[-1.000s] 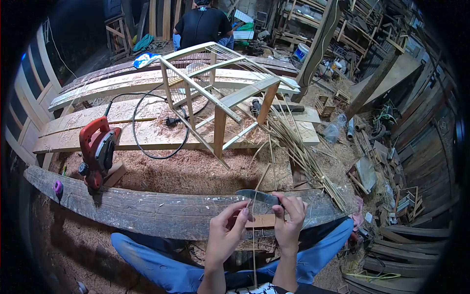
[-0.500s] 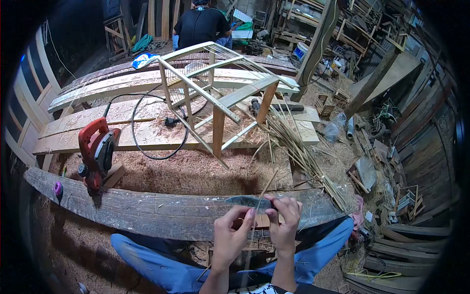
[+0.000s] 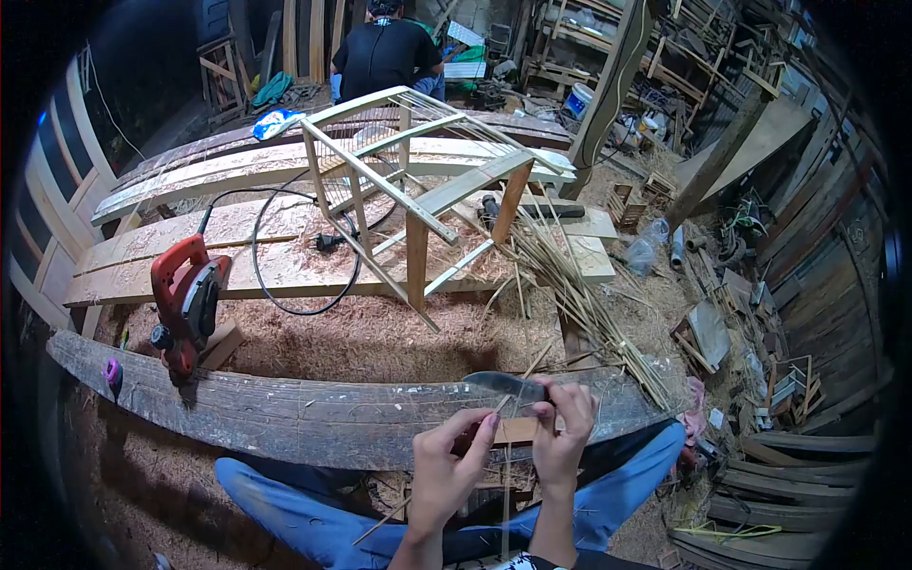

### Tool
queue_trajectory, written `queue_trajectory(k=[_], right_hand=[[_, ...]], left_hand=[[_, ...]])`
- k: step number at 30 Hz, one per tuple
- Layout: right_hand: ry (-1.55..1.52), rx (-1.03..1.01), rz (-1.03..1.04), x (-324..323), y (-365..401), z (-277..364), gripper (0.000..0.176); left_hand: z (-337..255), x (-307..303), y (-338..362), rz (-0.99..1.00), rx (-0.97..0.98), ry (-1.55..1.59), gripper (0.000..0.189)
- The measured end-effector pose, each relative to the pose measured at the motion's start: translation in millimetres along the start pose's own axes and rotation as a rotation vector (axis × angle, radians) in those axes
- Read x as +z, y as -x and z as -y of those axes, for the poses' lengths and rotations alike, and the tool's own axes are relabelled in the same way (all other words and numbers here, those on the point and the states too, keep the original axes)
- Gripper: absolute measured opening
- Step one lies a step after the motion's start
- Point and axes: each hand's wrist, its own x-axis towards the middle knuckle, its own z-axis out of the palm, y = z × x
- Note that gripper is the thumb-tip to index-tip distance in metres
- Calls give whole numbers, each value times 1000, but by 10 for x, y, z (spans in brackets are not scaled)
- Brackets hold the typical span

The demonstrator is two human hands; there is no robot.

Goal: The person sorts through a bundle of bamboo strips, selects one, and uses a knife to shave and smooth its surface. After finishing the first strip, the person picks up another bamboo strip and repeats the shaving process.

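Observation:
My right hand is closed around the handle of a knife, its dark blade pointing left just above my left hand. Between the pinched thumb and fingers of my left hand is a thin bamboo strip, its pale lower length hanging toward my lap. Both hands are above my knees at the near edge of a worn plank. Beyond them, a bundle of thin bamboo strips lies across the planks. Whether the blade touches the strip is hard to tell.
A slatted wooden frame leans on pale boards at the centre. To the left stands a red power planer with a looping black cable. Another person sits at the back, facing away. Shavings cover the floor.
My right hand and the knife have moved right and slightly upward. My left hand stays nearly in place, still pinching the strip. The view has shifted slightly.

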Motion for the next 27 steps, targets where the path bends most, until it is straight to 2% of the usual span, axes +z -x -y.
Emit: queue_trajectory(k=[5,10,13,15,17,20,22,24,26,27], right_hand=[[128,141,-30,-112,-16,-283,26],[149,141,-18,-109,20,-338,23],[174,151,-23,-89,20,-353,26],[100,285,-175,-85,45,-468,30],[81,331,-158,-143,53,-535,35],[124,318,-187,-182,46,-523,37],[-1,368,-87,-169,28,-370,41],[-52,349,-66,-68,45,-307,40],[-103,326,-45,32,65,-212,40],[-176,334,6,69,71,-138,40]], left_hand=[[-58,-98,-22,31,-80,-63,16],[51,-77,-55,36,-70,-71,17],[84,-118,-59,30,-91,-61,16],[74,-177,-59,-6,-98,-54,17],[87,-243,-68,-44,-109,-46,17],[138,-272,-116,-42,-140,48,20],[138,-295,-113,-8,-179,132,20],[144,-310,-107,23,-217,215,20],[161,-306,-102,63,-261,455,19],[157,-301,-105,61,-261,455,19]])
